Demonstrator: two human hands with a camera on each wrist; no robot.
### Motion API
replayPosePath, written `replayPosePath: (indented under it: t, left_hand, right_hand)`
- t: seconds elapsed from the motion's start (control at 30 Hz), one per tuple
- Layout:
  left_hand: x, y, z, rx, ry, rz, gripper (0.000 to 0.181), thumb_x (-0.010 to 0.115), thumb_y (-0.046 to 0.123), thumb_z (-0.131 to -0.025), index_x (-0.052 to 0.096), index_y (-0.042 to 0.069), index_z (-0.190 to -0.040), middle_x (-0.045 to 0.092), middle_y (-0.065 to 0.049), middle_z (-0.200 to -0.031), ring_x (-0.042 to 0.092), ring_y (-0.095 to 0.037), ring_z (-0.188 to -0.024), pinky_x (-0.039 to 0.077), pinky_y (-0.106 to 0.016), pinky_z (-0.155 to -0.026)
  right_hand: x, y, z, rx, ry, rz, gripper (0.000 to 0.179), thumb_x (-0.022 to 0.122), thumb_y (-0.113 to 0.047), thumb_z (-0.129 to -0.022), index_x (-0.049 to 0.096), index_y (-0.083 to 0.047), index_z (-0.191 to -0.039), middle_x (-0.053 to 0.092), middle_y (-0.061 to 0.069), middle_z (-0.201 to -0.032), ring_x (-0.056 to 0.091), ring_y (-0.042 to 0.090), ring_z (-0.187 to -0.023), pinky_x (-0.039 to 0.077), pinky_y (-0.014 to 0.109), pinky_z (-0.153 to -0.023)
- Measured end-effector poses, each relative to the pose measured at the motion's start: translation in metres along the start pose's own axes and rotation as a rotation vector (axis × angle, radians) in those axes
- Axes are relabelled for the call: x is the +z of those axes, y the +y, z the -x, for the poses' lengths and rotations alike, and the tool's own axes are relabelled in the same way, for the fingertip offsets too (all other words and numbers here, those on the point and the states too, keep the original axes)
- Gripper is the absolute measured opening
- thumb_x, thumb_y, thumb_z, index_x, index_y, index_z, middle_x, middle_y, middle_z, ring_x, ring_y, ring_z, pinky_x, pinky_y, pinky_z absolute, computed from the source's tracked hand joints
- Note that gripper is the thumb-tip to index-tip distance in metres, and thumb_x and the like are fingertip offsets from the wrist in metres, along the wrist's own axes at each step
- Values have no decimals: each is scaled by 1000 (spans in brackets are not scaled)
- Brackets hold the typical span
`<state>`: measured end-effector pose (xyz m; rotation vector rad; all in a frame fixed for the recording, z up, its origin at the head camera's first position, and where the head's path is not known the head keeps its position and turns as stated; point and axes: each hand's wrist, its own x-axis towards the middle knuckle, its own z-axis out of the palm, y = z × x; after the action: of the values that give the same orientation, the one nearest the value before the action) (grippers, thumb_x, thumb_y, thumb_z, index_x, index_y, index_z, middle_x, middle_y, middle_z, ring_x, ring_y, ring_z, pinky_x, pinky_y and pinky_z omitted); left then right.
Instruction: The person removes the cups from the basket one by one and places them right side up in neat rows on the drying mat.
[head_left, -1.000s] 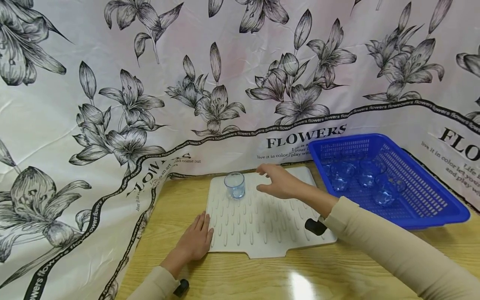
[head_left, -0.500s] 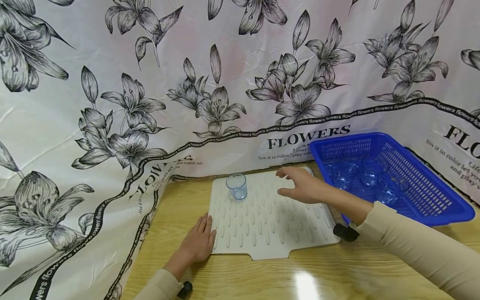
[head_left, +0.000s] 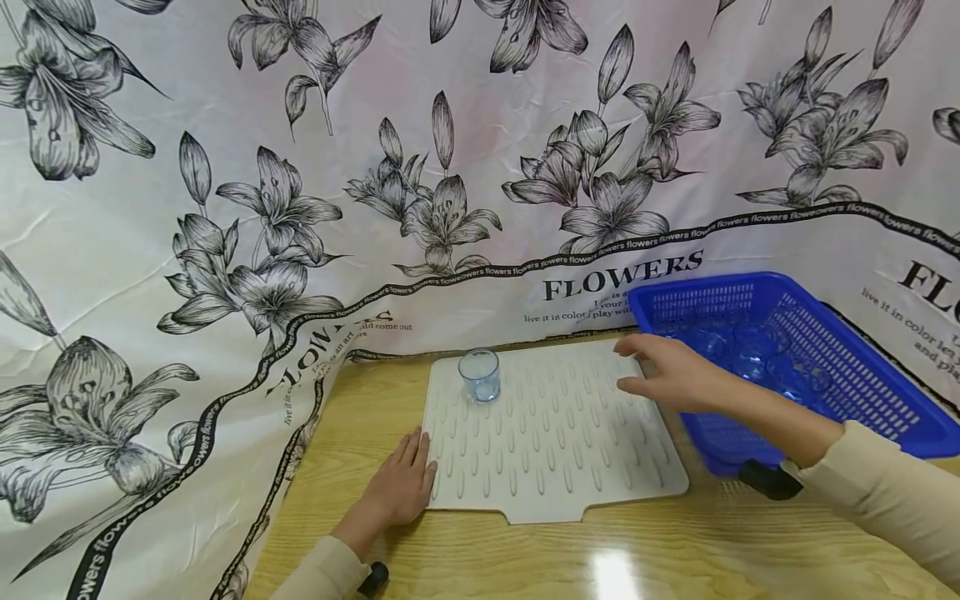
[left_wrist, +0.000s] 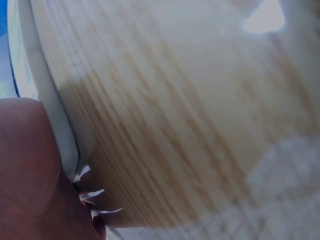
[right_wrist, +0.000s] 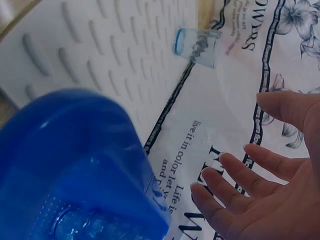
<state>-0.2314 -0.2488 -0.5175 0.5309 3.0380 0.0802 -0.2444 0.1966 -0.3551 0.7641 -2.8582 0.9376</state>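
Note:
A clear bluish glass [head_left: 480,379] stands upright near the far left corner of a white ridged mat [head_left: 555,442]. My left hand [head_left: 401,483] rests at the mat's left edge, its fingers fairly straight; in the left wrist view only part of that hand [left_wrist: 25,165] shows against the mat's side. Over the mat's far right corner, beside a blue basket [head_left: 847,350], hovers my right hand [head_left: 671,375]. Its thumb and fingers are spread with nothing between them, as the right wrist view also shows. Several similar glasses [head_left: 753,354] sit inside the basket, partly hidden by my right arm.
The mat and basket share a wooden table [head_left: 487,558], with the basket on the right. A white flower-printed cloth [head_left: 450,308] hangs behind the table and along its left side. A black wrist strap piece [head_left: 770,480] sits beneath my right sleeve.
My right hand has moved right, away from the glass on the mat and toward the basket, staying spread. The left hand keeps its place at the mat's edge. The view has shifted slightly.

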Motion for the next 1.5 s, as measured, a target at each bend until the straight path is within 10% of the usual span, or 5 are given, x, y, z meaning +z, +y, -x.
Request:
replayPosePath:
  t: [1.07,1.5]
  left_hand:
    - [0,0,-1,-17,-1,31,62,31,35,-113,24,-4,-160,18,-24,-167,20,-41,-154,26,-53,-122]
    - [0,1,-1,-20,12,37,63,31,37,-113,26,-5,-160,20,-24,-167,22,-41,-154,27,-54,-122]
  right_hand:
    - [-19,64,75,91,40,-20,52,71,-21,-99,52,4,-141,59,29,-135,61,49,-117,55,58,-89]
    - [-31,103,94,37,250,171,55,79,-14,-90,55,7,-135,58,31,-130,54,53,-117,47,67,-87]
